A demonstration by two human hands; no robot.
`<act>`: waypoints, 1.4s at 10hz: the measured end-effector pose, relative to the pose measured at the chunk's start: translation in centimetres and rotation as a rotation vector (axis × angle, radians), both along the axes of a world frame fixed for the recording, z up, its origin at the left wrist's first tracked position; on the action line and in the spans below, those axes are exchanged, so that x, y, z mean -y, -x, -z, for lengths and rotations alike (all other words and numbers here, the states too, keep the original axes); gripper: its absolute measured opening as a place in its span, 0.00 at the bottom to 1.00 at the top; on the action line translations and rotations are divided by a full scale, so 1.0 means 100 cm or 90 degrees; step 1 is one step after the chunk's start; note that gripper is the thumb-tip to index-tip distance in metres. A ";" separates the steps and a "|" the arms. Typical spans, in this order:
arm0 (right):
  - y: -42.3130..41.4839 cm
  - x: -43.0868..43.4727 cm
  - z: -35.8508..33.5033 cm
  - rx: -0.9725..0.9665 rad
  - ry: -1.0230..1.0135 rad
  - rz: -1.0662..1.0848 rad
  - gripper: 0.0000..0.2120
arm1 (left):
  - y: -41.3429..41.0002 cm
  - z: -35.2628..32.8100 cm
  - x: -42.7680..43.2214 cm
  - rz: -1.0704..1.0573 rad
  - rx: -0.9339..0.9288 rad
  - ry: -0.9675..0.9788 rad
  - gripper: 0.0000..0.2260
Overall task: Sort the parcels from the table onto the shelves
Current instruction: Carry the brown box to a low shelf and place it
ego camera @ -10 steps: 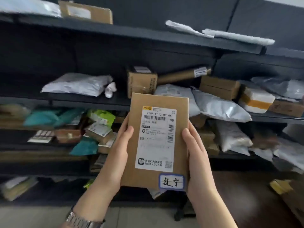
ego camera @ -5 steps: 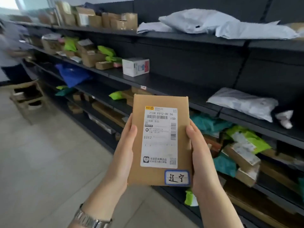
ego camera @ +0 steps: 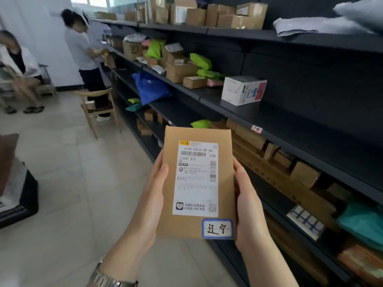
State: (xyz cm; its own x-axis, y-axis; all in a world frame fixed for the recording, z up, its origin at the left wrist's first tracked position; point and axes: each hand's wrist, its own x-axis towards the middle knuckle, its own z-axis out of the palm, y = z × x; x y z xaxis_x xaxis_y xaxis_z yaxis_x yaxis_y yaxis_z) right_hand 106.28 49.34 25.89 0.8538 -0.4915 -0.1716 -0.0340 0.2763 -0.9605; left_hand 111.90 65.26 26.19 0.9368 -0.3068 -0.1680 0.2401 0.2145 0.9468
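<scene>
I hold a flat brown cardboard parcel upright in front of me, its white shipping label and a blue-edged handwritten sticker facing me. My left hand grips its left edge and my right hand grips its right edge. The dark shelves run along my right, receding to the far left. They carry brown boxes, green bags, a blue bag and a white box. A stretch of the middle shelf beside the white box is bare.
A person in a white top stands at the far end of the shelves beside a wooden chair. Another person is at the far left. A black crate sits on the tiled floor at left.
My view has swung left along the shelf row, bringing the aisle, the chair and the two people into sight. The parcel stays gripped the same way in both hands.
</scene>
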 end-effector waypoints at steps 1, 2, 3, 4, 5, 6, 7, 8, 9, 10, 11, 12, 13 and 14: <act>-0.067 0.017 -0.002 -0.007 0.000 -0.032 0.16 | -0.055 0.002 0.015 -0.033 -0.055 0.007 0.21; -0.134 0.026 -0.008 -0.016 0.013 -0.067 0.13 | -0.110 0.000 0.021 -0.093 -0.049 -0.020 0.20; -0.191 0.021 -0.007 -0.008 0.026 -0.118 0.13 | -0.162 0.001 0.014 -0.160 -0.055 -0.021 0.18; -0.247 0.010 -0.004 0.009 0.037 -0.168 0.16 | -0.211 0.001 0.001 -0.206 -0.025 -0.041 0.15; -0.306 -0.003 0.000 0.018 0.032 -0.188 0.16 | -0.265 0.005 -0.011 -0.227 -0.002 -0.042 0.16; -0.371 -0.016 0.011 0.021 0.042 -0.208 0.16 | -0.326 0.014 -0.025 -0.235 0.002 -0.053 0.15; -0.437 -0.039 0.028 0.028 0.052 -0.219 0.16 | -0.394 0.027 -0.047 -0.252 0.025 -0.055 0.15; -0.513 -0.069 0.037 0.021 0.021 -0.239 0.21 | -0.468 0.033 -0.074 -0.270 0.047 -0.081 0.16; -0.597 -0.098 0.029 0.018 0.010 -0.248 0.24 | -0.547 0.027 -0.101 -0.260 0.031 -0.111 0.15; -0.679 -0.113 0.025 0.032 0.026 -0.238 0.16 | -0.627 0.018 -0.120 -0.252 0.028 -0.151 0.16; -0.740 -0.121 0.028 0.028 -0.006 -0.229 0.15 | -0.694 0.016 -0.131 -0.239 0.049 -0.169 0.17; -0.796 -0.125 0.028 0.046 0.004 -0.199 0.15 | -0.758 0.012 -0.136 -0.217 0.056 -0.179 0.16; -0.862 -0.124 0.030 0.046 0.011 -0.185 0.15 | -0.830 0.015 -0.135 -0.202 0.059 -0.176 0.14; -0.930 -0.120 0.040 0.035 -0.001 -0.171 0.15 | -0.904 0.022 -0.130 -0.172 0.080 -0.160 0.19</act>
